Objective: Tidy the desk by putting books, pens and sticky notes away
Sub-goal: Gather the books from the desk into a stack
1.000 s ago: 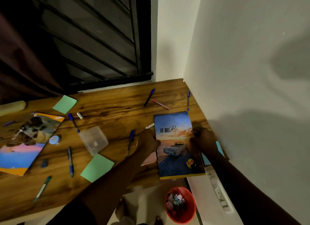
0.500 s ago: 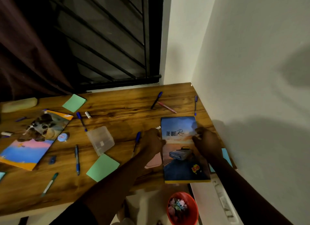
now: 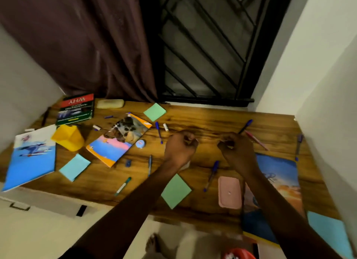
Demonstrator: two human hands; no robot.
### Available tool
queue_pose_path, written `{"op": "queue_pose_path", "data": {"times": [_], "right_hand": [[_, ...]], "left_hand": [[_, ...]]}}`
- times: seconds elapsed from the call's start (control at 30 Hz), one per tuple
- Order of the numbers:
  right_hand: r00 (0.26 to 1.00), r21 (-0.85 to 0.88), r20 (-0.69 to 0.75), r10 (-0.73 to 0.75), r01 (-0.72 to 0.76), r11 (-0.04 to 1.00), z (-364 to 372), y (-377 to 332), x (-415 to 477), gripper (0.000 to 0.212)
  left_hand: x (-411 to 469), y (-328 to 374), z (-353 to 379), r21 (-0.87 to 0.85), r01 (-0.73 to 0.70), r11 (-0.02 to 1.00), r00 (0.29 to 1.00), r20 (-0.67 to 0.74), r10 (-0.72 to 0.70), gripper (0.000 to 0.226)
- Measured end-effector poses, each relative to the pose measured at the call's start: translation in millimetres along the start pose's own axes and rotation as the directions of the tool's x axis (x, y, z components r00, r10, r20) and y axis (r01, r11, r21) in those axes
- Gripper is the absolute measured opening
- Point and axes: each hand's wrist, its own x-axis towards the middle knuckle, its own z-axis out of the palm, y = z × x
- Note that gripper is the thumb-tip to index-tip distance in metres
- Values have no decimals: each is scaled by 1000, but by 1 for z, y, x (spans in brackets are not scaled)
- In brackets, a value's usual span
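Both hands are coming off the car book point(image 3: 280, 181); half a second ago they were clasping its long edges, now they are meeting over bare wood in the middle of the desk point(image 3: 204, 121), beyond the book's far end; the book is lying flat at the desk's right end, close to the wall, with the right forearm crossing over it, so it is looking parked rather than put away; left hand point(image 3: 180, 147) is showing curled fingers, knuckles up, something pale at the fingertips, but blur is hiding whether it is grasping anything; right hand point(image 3: 236, 148) is bunching its fingers toward the left one as if nipping something small, again too smeared to call; view is also swinging left and taking in more desk; judging the step: book straightening is ending and small-item collecting is starting, with most of the tidying remaining; nearest candidates are the blue pen point(image 3: 211, 174) on the near side of the hands and the dark pen point(image 3: 245, 126) just beyond the right hand; yellow cup point(image 3: 68, 137) at the left is looking like the probable pen holder, well apart from both hands; lying loose: dog book point(image 3: 119, 141), WHY book point(image 3: 76, 108), white book point(image 3: 31, 156), green note point(image 3: 175, 191), blue note point(image 3: 74, 167); pink lid point(image 3: 229, 192) is sitting just beside the car book's left edge.
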Motion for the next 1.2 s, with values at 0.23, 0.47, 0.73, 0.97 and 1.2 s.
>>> {"op": "queue_pose_path", "data": {"times": [0.23,0.47,0.73,0.97,1.2], "right_hand": [[988,29,139,-71,68,997,98,-80,37,25],[968,24,250,-18,12,1000,208,-135,78,31],[922,-209,385,28,58,976,310,-164,135,57],[862,-586,468,193,139,798,355,-163,169,76],[878,-595,439,192,124,794,360,-158,181,66]], "left_hand": [[29,-76,-104,-12,139,990,981,-135,-139,15],[44,-173,-187,-99,256,962,932,-239,-272,21],[41,-265,-228,-50,445,894,878,-173,-447,50],[31,-291,-224,-105,546,831,837,21,-547,52],[31,-286,-219,-140,565,813,825,55,-563,62]]}}
